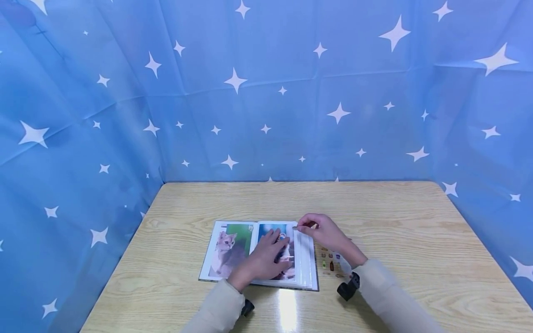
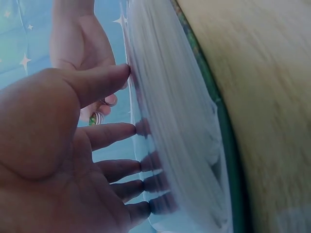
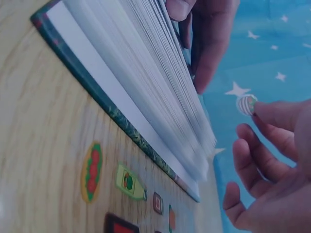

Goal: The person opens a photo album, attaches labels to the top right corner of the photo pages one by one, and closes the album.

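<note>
A photo album (image 1: 307, 270) lies open on the table, a cat photo (image 1: 225, 245) on its left page and another photo (image 1: 266, 230) on its right page. My left hand (image 1: 266, 259) rests on the right page with fingers spread, covering part of that photo. In the left wrist view its fingertips (image 2: 127, 129) touch the glossy page. Above the album's upper right corner, my right hand (image 1: 326, 231) pinches a small round striped sticker (image 3: 247, 105) between thumb and forefinger. The sticker's colours are white, dark stripes and some green; its other fingers curl loosely.
A clear sheet of small food stickers (image 1: 331, 265) lies right of the album, partly under my right forearm. In the right wrist view it shows a hot-dog-like sticker (image 3: 91, 172) and a green bottle sticker (image 3: 130, 183). Blue star-patterned cloth (image 1: 275, 106) hangs behind the wooden table (image 1: 166, 259).
</note>
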A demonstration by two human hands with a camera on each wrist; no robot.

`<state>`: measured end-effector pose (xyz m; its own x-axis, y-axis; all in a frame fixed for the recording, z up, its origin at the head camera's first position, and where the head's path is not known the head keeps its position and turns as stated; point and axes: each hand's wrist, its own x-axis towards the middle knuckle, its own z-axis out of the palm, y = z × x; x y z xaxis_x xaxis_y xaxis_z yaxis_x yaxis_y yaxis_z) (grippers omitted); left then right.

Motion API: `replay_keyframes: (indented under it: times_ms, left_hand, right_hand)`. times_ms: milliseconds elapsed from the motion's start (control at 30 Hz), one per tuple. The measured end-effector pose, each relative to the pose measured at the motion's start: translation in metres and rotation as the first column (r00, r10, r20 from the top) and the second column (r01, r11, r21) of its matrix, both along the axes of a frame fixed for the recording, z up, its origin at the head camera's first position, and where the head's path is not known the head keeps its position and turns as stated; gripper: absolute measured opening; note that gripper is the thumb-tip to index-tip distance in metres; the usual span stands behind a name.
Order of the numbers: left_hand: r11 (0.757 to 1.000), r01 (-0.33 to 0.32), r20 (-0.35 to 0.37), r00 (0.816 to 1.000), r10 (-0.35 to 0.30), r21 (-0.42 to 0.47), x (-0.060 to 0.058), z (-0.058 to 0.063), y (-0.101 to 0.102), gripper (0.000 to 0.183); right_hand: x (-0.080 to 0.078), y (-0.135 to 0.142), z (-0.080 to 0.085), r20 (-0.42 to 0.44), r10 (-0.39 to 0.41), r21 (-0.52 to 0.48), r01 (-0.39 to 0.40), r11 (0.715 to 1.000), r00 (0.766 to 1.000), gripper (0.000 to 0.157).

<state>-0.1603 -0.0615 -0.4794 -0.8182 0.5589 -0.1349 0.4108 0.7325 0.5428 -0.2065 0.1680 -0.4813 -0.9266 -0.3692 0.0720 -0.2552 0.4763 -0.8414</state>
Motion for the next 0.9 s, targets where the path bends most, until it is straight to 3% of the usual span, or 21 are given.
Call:
replay_keyframes:
  times_ms: [400, 900]
  left_hand:
    - [0.980, 0.077, -0.077, 0.993, -0.093, -0.186, 0.002, -0.001, 0.001, 0.065]
    - [0.973, 0.079, -0.070, 0.993, -0.096, -0.219, 0.003, -0.001, 0.002, 0.065]
  right_hand:
    - [-0.010, -0.014, -0.011, 0.002, 0.018, 0.021, -0.018, 1.000, 1.000, 0.009]
    - [-0.014, -0.026, -0.020, -0.019, -0.060, 0.102, 0.062, 0.993, 0.998, 0.004]
